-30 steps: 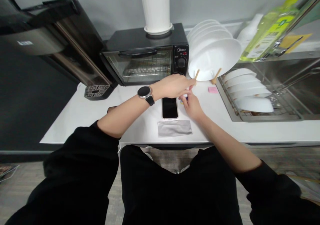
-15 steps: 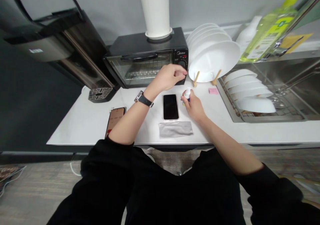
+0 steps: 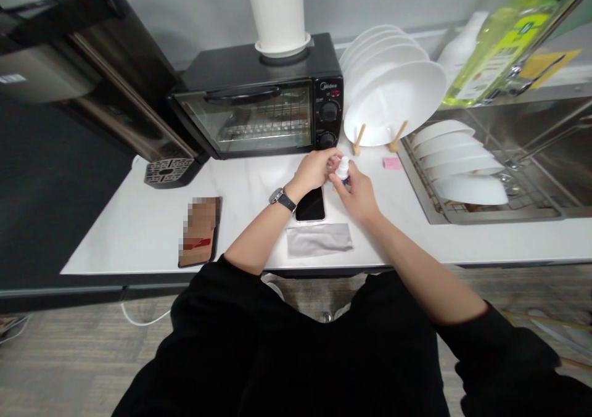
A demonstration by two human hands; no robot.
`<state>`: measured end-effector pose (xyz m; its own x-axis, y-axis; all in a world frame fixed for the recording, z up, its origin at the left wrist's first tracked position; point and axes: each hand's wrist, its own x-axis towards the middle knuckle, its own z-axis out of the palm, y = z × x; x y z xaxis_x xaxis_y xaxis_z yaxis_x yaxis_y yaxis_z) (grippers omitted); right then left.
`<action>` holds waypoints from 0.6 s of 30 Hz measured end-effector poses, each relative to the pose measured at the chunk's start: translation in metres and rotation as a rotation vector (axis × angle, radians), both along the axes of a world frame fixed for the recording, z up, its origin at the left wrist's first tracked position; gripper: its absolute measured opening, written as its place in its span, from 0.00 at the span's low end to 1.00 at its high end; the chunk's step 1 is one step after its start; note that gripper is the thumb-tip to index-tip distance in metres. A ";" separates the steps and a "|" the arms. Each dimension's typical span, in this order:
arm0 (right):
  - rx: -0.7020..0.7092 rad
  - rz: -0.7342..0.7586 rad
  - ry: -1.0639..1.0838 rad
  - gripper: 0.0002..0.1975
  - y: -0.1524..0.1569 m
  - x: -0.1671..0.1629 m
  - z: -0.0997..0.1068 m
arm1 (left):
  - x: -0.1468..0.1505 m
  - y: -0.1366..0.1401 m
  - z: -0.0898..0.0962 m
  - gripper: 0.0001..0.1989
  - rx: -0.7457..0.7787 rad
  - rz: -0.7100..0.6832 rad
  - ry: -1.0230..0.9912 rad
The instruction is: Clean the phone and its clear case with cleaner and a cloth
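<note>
My right hand [image 3: 358, 195] is closed around a small white-topped spray bottle [image 3: 343, 168], held upright over the counter. Beside the nozzle my left hand [image 3: 316, 169], with a watch [image 3: 283, 199] on its wrist, has its fingers curled together, close against the bottle. Whatever those fingers pinch is too small to make out. Under the left hand lies a phone [image 3: 311, 207] with a dark screen, its upper part covered by the hand. A folded grey cloth [image 3: 319, 240] lies just in front of it, near the counter's edge.
A second phone [image 3: 201, 229] lies to the left. Behind stand a black toaster oven [image 3: 263, 118] with a white pot [image 3: 277, 10] on top, and racked white plates [image 3: 393, 102]. Right are a pink note [image 3: 391, 163] and bowls [image 3: 472, 189] at the sink. A drink machine [image 3: 124, 84] stands left.
My left hand has come down and in from above the phone to the spray bottle. My right hand keeps its hold on the bottle. The view has shifted slightly.
</note>
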<state>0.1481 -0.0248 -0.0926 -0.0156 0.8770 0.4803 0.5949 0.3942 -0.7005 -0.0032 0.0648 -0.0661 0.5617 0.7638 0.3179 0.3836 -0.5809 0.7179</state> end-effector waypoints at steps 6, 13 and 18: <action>-0.113 -0.043 0.028 0.30 0.002 -0.004 -0.003 | -0.003 0.005 -0.004 0.16 0.135 0.021 0.100; -0.092 -0.013 0.039 0.41 -0.025 0.024 -0.002 | -0.037 -0.024 0.028 0.24 0.169 0.117 0.165; -0.147 -0.042 -0.019 0.05 -0.090 0.046 0.009 | -0.099 -0.128 0.048 0.05 0.156 0.387 0.341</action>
<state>0.1942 -0.1151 -0.0838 0.0146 0.9381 0.3462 0.6223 0.2624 -0.7375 -0.1019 -0.0628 -0.0185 0.3394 0.8938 0.2932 0.7872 -0.4405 0.4316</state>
